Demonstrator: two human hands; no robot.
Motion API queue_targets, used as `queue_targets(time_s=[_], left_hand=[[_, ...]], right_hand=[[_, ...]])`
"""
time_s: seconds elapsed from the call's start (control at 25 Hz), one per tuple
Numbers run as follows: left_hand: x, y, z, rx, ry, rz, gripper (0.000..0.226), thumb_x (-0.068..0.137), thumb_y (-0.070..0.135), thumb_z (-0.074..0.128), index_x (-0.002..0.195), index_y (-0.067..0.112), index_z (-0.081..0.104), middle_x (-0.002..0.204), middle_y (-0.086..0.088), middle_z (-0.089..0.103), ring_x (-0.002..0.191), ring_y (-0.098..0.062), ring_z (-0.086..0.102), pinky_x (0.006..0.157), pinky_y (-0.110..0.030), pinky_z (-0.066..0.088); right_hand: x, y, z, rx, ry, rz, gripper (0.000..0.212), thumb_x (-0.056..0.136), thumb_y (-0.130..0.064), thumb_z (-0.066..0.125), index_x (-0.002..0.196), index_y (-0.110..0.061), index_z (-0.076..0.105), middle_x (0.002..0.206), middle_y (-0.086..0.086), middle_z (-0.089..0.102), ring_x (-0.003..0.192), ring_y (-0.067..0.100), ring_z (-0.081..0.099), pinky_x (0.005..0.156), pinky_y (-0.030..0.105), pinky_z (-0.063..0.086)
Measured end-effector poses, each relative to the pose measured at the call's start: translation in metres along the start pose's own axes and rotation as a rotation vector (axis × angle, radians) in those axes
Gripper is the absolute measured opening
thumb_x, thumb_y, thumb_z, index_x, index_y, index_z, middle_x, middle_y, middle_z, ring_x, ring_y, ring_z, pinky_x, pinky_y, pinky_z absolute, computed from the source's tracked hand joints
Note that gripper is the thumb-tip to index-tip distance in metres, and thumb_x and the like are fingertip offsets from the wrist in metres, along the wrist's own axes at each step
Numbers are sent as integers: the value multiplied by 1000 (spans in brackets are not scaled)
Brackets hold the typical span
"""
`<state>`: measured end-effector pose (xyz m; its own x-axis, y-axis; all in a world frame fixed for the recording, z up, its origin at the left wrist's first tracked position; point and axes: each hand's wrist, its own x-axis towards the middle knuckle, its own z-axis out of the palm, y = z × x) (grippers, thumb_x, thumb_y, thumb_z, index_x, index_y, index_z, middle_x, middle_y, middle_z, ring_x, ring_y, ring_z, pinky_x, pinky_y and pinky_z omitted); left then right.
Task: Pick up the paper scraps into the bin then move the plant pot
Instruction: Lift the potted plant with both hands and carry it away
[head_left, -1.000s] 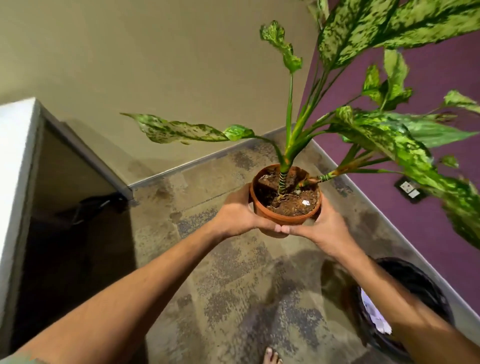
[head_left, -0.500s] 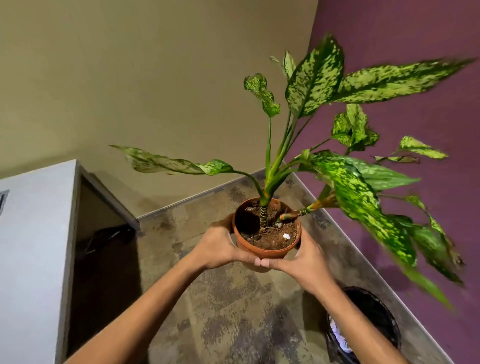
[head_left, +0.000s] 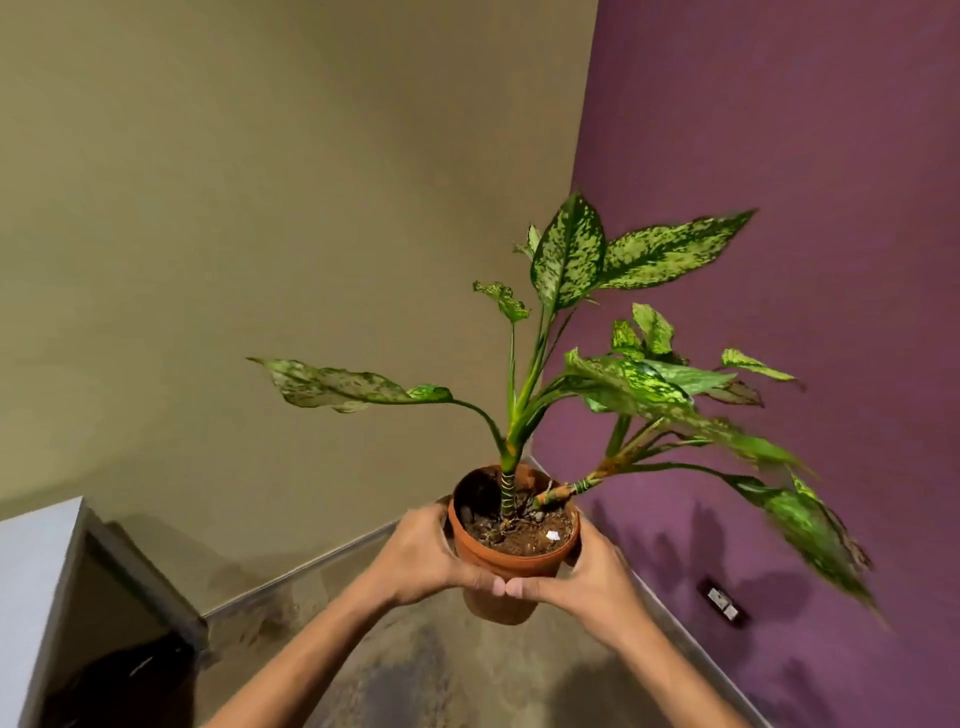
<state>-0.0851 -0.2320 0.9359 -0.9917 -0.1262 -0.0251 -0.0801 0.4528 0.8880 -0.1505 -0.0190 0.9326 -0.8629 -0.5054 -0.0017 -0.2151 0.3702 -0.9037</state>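
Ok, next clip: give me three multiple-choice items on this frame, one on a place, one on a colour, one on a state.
1. Where is the plant pot?
A. On the floor
B. Held in the air between both hands
C. On the white cabinet

2. What colour is the wall on the right?
A. Purple
B. White
C. Blue

3. How is the pot held?
A. Left hand alone
B. By the stem
C. Left hand and right hand cupping its sides

Answers:
1 B, the pot shows above the floor with a hand on each side.
2 A, the right wall is purple and the other is beige.
3 C, both hands wrap the pot and the thumbs meet at its front.
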Motion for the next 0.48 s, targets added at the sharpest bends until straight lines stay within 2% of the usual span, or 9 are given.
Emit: queue_targets(time_s=[0.08, 0.24, 0.4, 0.48], left_hand=[[38, 13, -19, -8, 5, 40, 79, 40, 44, 95, 111, 36, 62, 107, 15, 71, 103, -4, 65, 94, -41, 51], [110, 45, -55, 6, 6, 102, 68, 39, 50, 93, 102, 45, 66, 99, 16, 73, 98, -2, 66, 92, -39, 53], [180, 64, -76, 13, 8, 131, 66, 39, 52, 91, 99, 49, 65, 99, 20, 72, 97, 4, 64, 90, -31, 52], [217, 67, -80, -12, -6, 117, 72, 40, 47, 92, 107, 44, 64, 104, 15, 72, 101, -2, 64, 94, -34, 52]], right_hand=[[37, -19, -14, -24, 40, -63, 84, 33, -59, 93, 109, -48, 58, 103, -29, 68, 97, -9, 63, 82, 14, 52], [112, -48, -41, -42, 83, -106, 88, 33, -62, 90, 112, -38, 60, 102, -22, 71, 97, -5, 65, 86, 26, 55], [179, -65, -70, -144, 133, -112, 87, 29, -78, 79, 107, -45, 61, 96, -30, 69, 95, -11, 62, 80, 18, 49], [214, -65, -82, -159, 135, -98, 87, 29, -78, 79, 107, -45, 62, 96, -29, 70, 95, -11, 61, 79, 17, 49]])
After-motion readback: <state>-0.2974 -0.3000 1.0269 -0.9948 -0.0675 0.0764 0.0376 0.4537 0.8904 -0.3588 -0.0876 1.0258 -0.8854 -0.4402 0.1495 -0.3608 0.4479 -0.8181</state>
